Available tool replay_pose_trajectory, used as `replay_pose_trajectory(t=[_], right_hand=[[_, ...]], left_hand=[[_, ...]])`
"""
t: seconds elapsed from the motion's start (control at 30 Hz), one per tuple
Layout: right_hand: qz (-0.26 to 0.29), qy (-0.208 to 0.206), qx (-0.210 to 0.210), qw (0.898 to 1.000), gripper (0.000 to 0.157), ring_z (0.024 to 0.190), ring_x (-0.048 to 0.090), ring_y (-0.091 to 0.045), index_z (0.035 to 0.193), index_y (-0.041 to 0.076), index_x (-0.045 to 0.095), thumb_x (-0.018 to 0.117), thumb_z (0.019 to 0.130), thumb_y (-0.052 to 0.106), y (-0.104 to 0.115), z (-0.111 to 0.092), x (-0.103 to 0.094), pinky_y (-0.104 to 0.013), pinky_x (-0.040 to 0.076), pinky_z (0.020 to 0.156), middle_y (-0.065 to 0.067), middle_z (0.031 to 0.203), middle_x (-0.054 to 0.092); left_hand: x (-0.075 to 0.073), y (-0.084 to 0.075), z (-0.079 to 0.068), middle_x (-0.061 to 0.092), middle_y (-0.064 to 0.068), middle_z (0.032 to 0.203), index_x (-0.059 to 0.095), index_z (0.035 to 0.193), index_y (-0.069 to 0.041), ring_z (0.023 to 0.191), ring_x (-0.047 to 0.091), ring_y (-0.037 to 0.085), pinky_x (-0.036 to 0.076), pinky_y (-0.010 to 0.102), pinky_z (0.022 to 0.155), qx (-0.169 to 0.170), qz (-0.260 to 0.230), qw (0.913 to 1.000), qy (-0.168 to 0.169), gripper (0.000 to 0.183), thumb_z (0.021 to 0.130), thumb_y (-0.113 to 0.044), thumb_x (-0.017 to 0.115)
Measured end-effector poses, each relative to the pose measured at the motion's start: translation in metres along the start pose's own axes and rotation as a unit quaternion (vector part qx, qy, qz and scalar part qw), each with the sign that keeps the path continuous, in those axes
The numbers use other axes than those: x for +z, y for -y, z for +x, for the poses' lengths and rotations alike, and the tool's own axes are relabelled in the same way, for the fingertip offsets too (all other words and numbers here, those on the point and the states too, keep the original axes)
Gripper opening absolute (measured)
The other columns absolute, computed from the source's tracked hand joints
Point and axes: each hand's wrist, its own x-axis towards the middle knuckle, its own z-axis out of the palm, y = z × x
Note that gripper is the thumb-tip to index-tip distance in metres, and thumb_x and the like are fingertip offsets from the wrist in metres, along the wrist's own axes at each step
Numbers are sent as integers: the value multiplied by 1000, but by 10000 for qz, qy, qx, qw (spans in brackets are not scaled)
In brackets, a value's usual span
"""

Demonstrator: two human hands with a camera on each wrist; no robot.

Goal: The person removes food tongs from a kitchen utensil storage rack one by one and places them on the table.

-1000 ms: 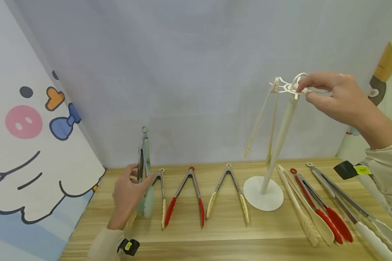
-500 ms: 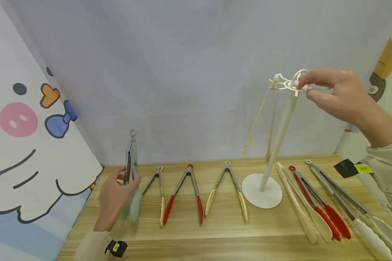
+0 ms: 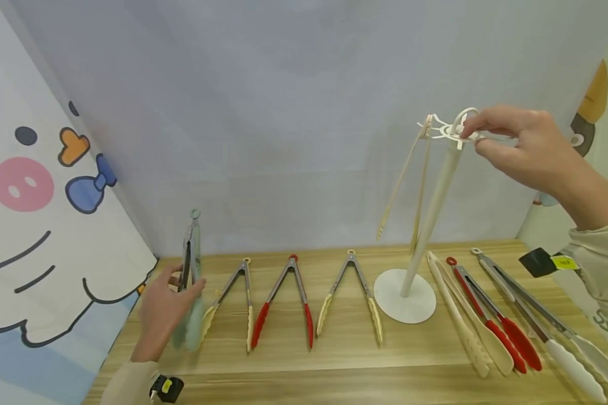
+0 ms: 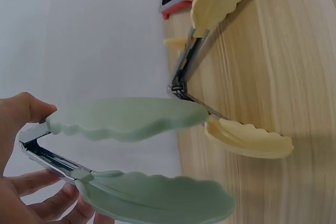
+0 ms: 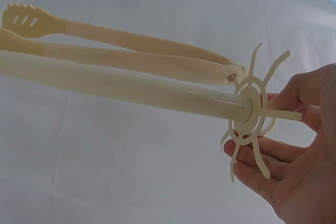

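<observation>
My left hand [image 3: 166,309] grips a pair of green and steel tongs [image 3: 196,244] with the hanging loop upward, at the left of the table. In the left wrist view the thumb and fingers hold the metal arms, and the wavy green tips [image 4: 157,198] stand apart. My right hand [image 3: 542,149] pinches the top of a tall white stand [image 3: 432,214], at its ring of hooks [image 5: 255,103]. From one hook hangs a pair of beige tongs [image 5: 136,41], its arms pointing down beside the pole.
Along the table lie spread yellow tongs [image 3: 250,329], red tongs [image 3: 260,326] and pale yellow tongs [image 3: 375,318]. Right of the stand's round base [image 3: 405,310] are beige tongs [image 3: 458,318], red-tipped tongs [image 3: 523,340] and long white-tipped tongs [image 3: 577,368]. A grey cloth [image 3: 284,140] hangs behind.
My left hand has moved left and slightly down with the green tongs, uncovering more of the yellow tongs. My right hand has stayed at the stand's top.
</observation>
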Motion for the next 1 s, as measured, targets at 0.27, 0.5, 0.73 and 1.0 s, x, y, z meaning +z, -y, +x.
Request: replay_pose_trajectory(t=[0.27,0.5,0.73,1.0], right_hand=[[43,30,3,10000,25,121,46,-38,108,12,66,48,91,9,1,0,0,-57,31,99,-1,124,56],[23,63,-9,10000,24,122,45,-40,107,11,65,47,91,10,1,-1,-1,-60,30,98,-9,128,55],[20,73,-3,10000,24,121,46,-39,107,13,66,47,91,11,0,-1,-1,-59,31,98,-4,126,56],[19,58,-17,10000,24,121,46,-39,108,12,66,48,92,10,1,-2,-1,-59,30,98,-7,129,55]], left_hand=[[-1,17,4,63,21,100,54,127,-6,74,58,28,38,31,52,-93,79,9995,284,66,81,-52,67],[1,28,7,63,19,96,52,127,-4,70,58,24,39,31,51,-295,178,9976,600,71,81,-56,64],[5,39,9,64,15,89,52,126,-3,62,55,21,38,32,48,-386,396,9954,786,70,81,-56,64],[12,49,14,66,16,88,55,122,-4,59,55,22,37,34,45,-453,829,9909,962,70,79,-60,62]])
